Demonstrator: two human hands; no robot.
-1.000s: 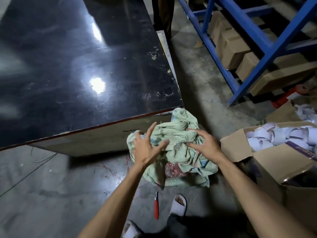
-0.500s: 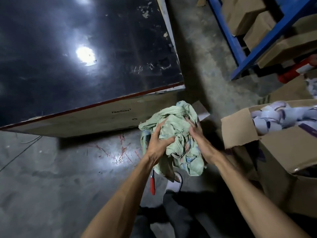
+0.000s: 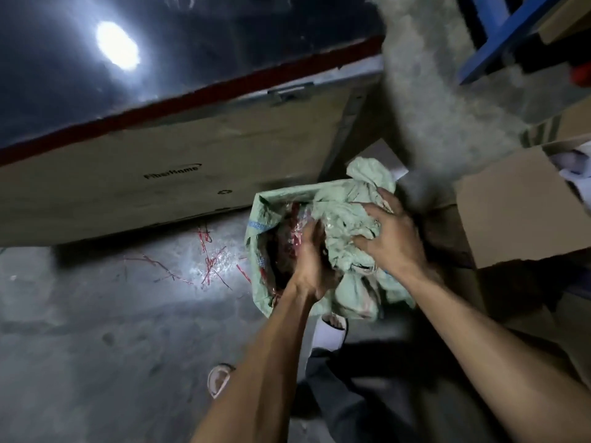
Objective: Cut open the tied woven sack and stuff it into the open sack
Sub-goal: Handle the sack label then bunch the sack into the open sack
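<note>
Grey concrete floor [image 3: 112, 330] spreads under us, dim except for a bright patch of reflected light, with thin red strands [image 3: 208, 260] scattered on it to the left of our fingers. Beyond them stands a large crate [image 3: 179, 174] with a glossy black top, a red edge strip and a pale board side printed with a small logo. To the right of our fingers sits an open cardboard box [image 3: 511, 212], and a blue rack leg [image 3: 499, 36] crosses the far right corner.

Between crate and box, on the floor, stands the open sack [image 3: 259, 251], pale green woven stuff, its mouth gaping toward us; red and clear plastic shows inside it. Our left hand [image 3: 311, 266] reaches into that mouth, fingers curled down around the edge of the crumpled sack [image 3: 345, 225], which is a bunched pale green wad lying partly in the mouth and partly over its right rim. Our right hand [image 3: 393, 241] lies on top of the wad, fingers [image 3: 367, 209] spread and bent, clawing into the cloth and pressing it. Part of the wad hangs down nearer to us, below both wrists.

Under our forearms we see a white sandal [image 3: 329, 334] and, further left, the toe of another sandal [image 3: 219, 378], with dark trousers [image 3: 351, 394] between the arms.
</note>
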